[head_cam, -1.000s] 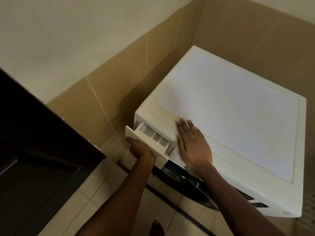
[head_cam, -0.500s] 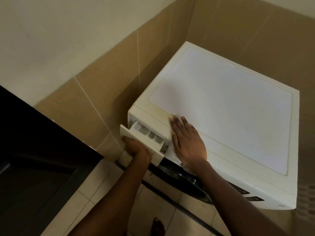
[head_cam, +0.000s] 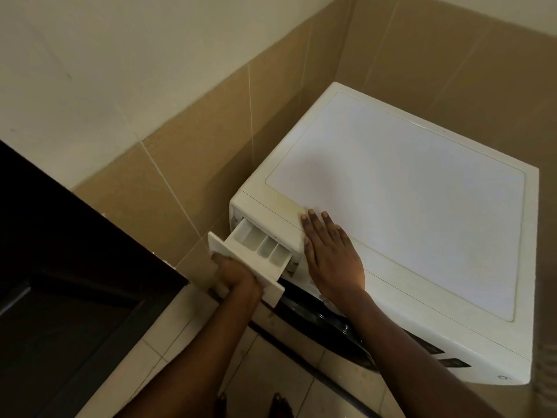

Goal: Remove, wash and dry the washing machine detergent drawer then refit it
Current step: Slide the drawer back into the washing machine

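A white front-loading washing machine [head_cam: 407,206] stands in the corner of tan-tiled walls. Its white detergent drawer [head_cam: 259,242] sticks partway out of the slot at the machine's upper left front, showing several compartments. My left hand [head_cam: 235,277] grips the drawer's front panel from below, fingers curled under the handle. My right hand [head_cam: 331,254] lies flat on the machine's top near the front left edge, fingers straight, just right of the drawer slot.
A dark cabinet or counter [head_cam: 75,267] fills the left side, close to the drawer. The dark round door [head_cam: 325,324] of the machine shows below my right arm. Pale floor tiles [head_cam: 168,351] lie beneath, with my feet at the bottom edge.
The drawer has slid farther out of the slot, with more of its compartments showing. My right hand stays pressed flat on the machine's top.
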